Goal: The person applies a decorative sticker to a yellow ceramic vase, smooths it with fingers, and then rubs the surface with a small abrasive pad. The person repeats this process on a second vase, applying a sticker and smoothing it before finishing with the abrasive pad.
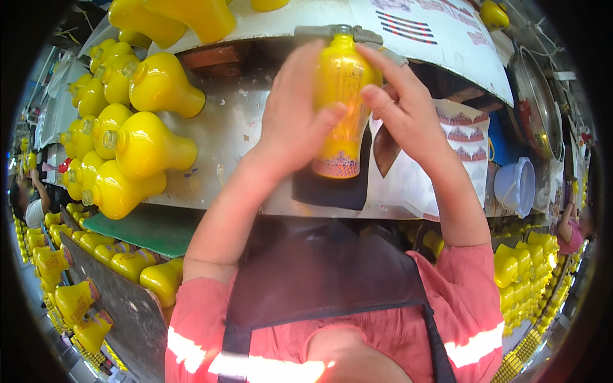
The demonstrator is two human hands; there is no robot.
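Note:
A glossy yellow bottle (343, 137) lies between my hands, its neck pointing away and its base toward me. A decorative band runs round its base, and faint lettering shows on its body. My left hand (290, 105) wraps its left side, thumb over the front, with the fingers slightly blurred. On the other side my right hand (403, 102) holds the shoulder, index finger near the neck and thumb bent in. Beyond the neck sits a rolled grey cloth (303, 32). Under the base is a black cloth (329, 193); a brown pointed piece (385, 150) lies beside it.
Several yellow bottles (159, 143) lie stacked at left on the metal table (220, 137). Patterned decal sheets (465, 135) hang at right, above a pale bucket (516, 186). A striped sheet (408, 29) lies on the white far surface. More bottles (523, 262) fill racks both sides.

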